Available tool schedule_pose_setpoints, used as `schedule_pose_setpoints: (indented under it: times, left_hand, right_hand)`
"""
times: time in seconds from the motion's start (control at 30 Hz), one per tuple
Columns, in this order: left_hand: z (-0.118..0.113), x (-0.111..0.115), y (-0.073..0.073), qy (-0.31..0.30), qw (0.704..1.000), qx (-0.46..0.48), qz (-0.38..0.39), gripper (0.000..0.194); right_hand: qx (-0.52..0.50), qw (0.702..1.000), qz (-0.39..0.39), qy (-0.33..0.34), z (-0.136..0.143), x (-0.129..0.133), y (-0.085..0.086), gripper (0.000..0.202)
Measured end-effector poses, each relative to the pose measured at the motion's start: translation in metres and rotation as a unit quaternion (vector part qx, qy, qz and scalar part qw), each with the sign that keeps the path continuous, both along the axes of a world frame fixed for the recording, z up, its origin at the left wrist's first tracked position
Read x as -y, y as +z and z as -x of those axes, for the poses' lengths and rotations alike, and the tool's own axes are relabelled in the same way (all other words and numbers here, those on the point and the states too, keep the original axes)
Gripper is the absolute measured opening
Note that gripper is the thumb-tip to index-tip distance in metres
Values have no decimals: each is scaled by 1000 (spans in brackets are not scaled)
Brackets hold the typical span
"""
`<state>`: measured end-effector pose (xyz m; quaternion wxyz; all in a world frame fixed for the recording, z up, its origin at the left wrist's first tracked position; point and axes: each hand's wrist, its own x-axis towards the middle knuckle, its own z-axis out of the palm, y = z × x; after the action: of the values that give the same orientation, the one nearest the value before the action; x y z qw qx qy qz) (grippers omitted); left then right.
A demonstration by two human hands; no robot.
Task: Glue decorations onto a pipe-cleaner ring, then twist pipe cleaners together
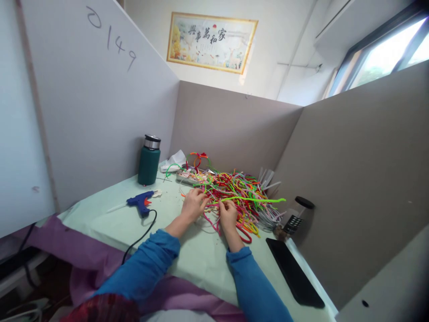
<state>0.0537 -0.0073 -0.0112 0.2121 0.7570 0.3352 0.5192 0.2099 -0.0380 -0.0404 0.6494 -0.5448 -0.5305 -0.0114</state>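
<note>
Handle the pink stem (212,205) in front of the heap of fuzzy stems (244,190), right of the middle of the tabletop (201,257). Seems pinched in the closed fingertips of the right hand (228,215); cannot tell whether gripped too by the left hand (193,205), with fingers curled beside it. Best to hold it lightly, low and fairly taut, turning slowly to avoid kinks. Mind the lime-green stem (261,200), reaching rightward from the right fingertips; free snagged strands before pulling. Farther out, see the metal tray (190,180) toward the back edge, the teal bottle (149,164) near the back left corner, the glue gun (140,201) toward the left edge, and the black slab (295,273) along the right edge.
</note>
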Motion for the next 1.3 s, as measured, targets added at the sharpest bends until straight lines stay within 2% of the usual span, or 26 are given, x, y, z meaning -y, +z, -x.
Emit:
schedule_pose_setpoints:
  times: [0.1,0.23,0.33,0.43,0.57,0.8,0.9,1.1,1.3]
  left_hand:
    - [-8,9,-3,-100,992,-74,7,20]
    - [-18,12,-12,-175,972,-128,91,15]
    - [-23,9,-19,-221,953,-110,175,24]
    - [-27,7,-22,-241,939,-63,238,29]
    - [-29,6,-19,-245,928,-9,281,34]
    - [-22,12,-11,-353,867,34,351,53]
    - [-21,13,-9,-374,857,36,352,56]
    - [-22,14,-9,-406,850,52,331,53]
    - [-22,12,-8,-365,883,45,293,36]
  right_hand:
    - [-21,1000,-1,-13,0,-2,-3,22]
    - [-57,998,20,12,-1,-6,-7,25]
    - [-84,995,35,35,-2,-8,-10,29]
    - [-103,993,31,53,0,-8,-8,31]
    - [-128,987,9,94,5,-3,-3,28]
    - [-111,985,-20,127,10,1,1,25]
    - [-121,983,-15,140,10,2,4,24]
    - [-205,965,-19,160,7,9,16,25]
    - [-244,949,-9,199,13,15,22,24]
